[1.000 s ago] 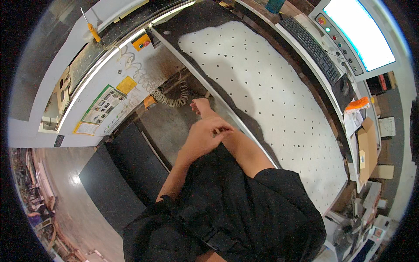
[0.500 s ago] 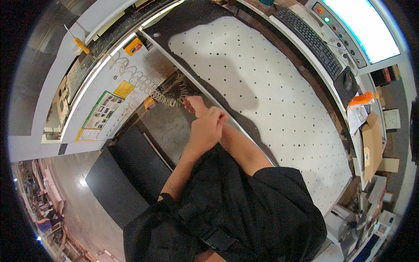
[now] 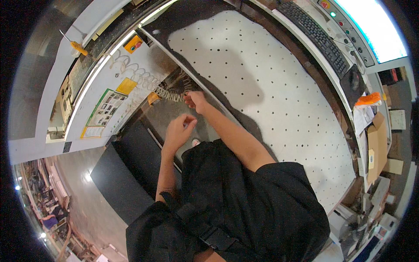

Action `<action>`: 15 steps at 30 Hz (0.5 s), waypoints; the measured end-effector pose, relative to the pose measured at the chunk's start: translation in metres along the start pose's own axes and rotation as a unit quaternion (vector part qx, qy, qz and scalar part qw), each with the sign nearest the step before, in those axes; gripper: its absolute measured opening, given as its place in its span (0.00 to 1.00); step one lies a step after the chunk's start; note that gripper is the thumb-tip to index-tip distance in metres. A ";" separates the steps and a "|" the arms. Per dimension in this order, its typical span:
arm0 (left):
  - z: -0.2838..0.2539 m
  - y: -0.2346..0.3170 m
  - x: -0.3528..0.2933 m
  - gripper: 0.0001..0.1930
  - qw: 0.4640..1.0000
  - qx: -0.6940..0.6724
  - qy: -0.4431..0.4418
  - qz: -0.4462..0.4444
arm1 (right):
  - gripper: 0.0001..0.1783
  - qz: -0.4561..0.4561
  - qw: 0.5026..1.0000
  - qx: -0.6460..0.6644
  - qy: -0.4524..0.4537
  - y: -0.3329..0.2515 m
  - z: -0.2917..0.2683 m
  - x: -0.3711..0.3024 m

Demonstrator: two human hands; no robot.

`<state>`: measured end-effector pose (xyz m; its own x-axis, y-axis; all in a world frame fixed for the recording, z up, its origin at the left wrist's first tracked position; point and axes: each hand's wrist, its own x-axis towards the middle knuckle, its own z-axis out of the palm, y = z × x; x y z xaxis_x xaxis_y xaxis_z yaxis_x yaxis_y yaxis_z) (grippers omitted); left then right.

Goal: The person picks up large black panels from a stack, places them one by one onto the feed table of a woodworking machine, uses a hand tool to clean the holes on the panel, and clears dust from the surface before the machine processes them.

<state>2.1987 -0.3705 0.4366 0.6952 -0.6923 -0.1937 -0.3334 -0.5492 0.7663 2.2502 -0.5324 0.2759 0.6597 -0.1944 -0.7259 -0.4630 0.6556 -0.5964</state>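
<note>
My right hand (image 3: pixel 195 101) is closed at the near end of a pale coiled hose (image 3: pixel 168 94), beside the edge of a white perforated table (image 3: pixel 283 102). The fingers overlap the coils, and part of the grip is hidden. Lower and to the left, my left hand (image 3: pixel 176 132) is raised with loosely curled fingers, a gap showing between thumb and fingertips. Nothing shows in it. The hose loops up and left across a white machine panel (image 3: pixel 102 81) toward a yellow-handled air blow gun (image 3: pixel 78 48) with a thin nozzle.
A black box-shaped cover (image 3: pixel 118 183) stands at the lower left. Along the right lie a keyboard (image 3: pixel 314 37), a mouse (image 3: pixel 354 78), an orange object (image 3: pixel 368 100) and an open cardboard box (image 3: pixel 376 146). A yellow button box (image 3: pixel 132 44) is fixed to the panel.
My left hand has come off my right forearm and moved down and left. My right hand stays by the hose, whose coils now stretch straighter toward it.
</note>
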 end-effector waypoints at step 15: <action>0.015 0.102 -0.021 0.10 0.978 -0.172 -0.093 0.072 | 0.11 0.028 0.996 -0.058 0.063 0.029 -0.017 0.031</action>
<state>2.1404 -0.4190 0.5099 0.5191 -0.8410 -0.1526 -0.1622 -0.2722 0.9485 2.2469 -0.5320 0.2302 0.5547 -0.2558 -0.7918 -0.5665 0.5809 -0.5845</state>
